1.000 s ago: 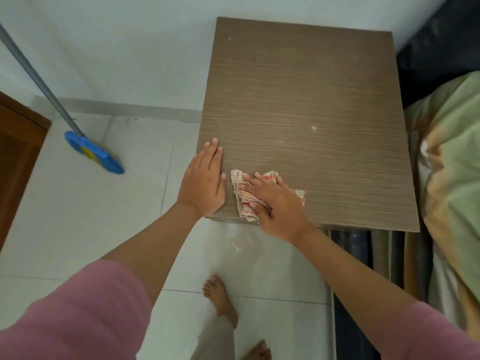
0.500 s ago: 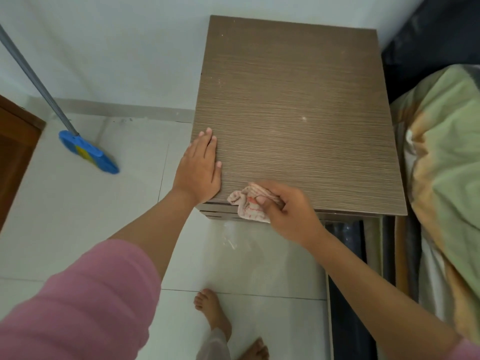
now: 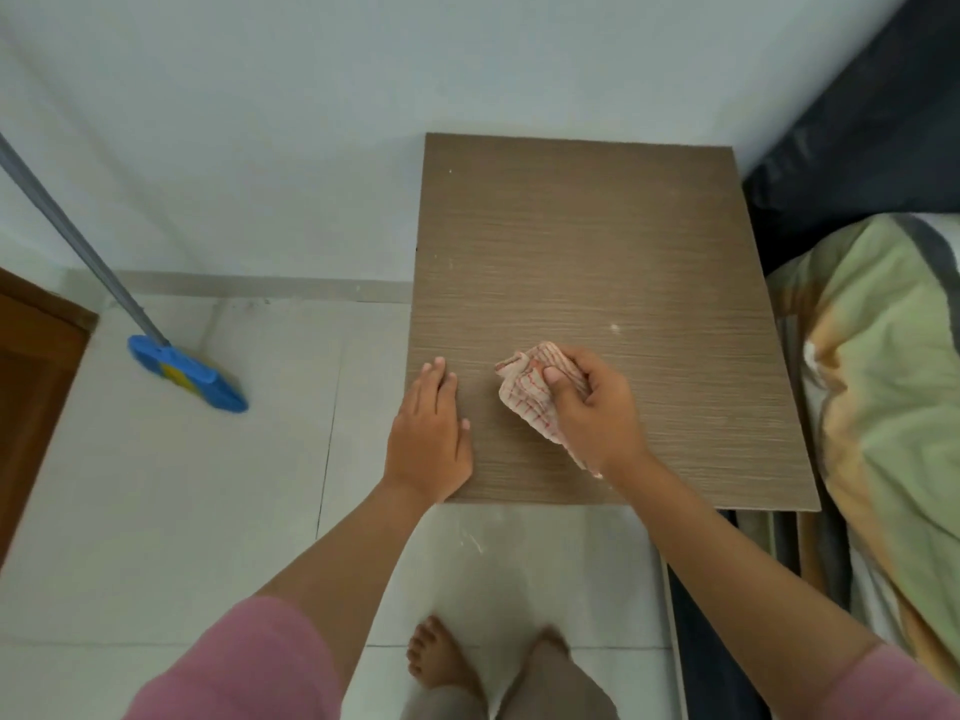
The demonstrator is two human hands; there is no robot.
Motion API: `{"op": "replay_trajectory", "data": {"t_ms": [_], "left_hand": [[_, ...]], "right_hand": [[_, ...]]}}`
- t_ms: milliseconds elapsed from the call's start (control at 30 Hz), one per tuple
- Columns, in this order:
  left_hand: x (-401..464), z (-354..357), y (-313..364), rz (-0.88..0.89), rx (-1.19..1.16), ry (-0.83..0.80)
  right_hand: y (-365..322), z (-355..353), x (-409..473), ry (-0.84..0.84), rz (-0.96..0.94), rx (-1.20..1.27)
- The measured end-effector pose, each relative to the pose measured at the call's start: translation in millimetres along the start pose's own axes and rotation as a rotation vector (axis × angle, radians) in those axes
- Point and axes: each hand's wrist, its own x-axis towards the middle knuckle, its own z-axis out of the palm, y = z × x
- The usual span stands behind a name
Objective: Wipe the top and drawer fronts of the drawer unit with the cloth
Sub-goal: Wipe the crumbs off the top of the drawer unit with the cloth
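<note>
Blue broom [image 3: 187,375] leans far left; the left hand [image 3: 428,444] lies flat, fingers straight, on the drawer unit [image 3: 597,252] top's near-left edge. Right hand [image 3: 592,407] fingers clamp the bunched cloth [image 3: 524,394] mid-top. Risk: that bunching may skip the white speck [image 3: 615,328]. Drawers and their contents are hidden.

The head-worn camera looks steeply down from close above onto the drawer unit [image 3: 597,283] top.

I see a brown drawer unit top with fine wood-grain streaks [image 3: 597,241], a cream cloth checked with red lines [image 3: 530,402], a blue broom head with a yellow patch [image 3: 182,379], pink sleeves [image 3: 249,667], and green-and-orange bedding [image 3: 883,356].
</note>
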Motion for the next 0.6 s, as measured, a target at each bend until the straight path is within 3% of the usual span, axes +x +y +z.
{"op": "replay_trajectory", "data": {"t_ms": [167, 400, 600], "left_hand": [[42, -10, -7, -0.018, -0.007, 0.025], [149, -23, -18, -0.07, 0.044, 0.059], [171, -19, -17, -0.097, 0.121, 0.015]], "right_hand": [[-15, -1, 72, 0.2, 0.013, 0.025], [-32, -16, 179, 0.22, -0.031, -0.036], [-31, -25, 264, 0.292, -0.117, -0.207]]}}
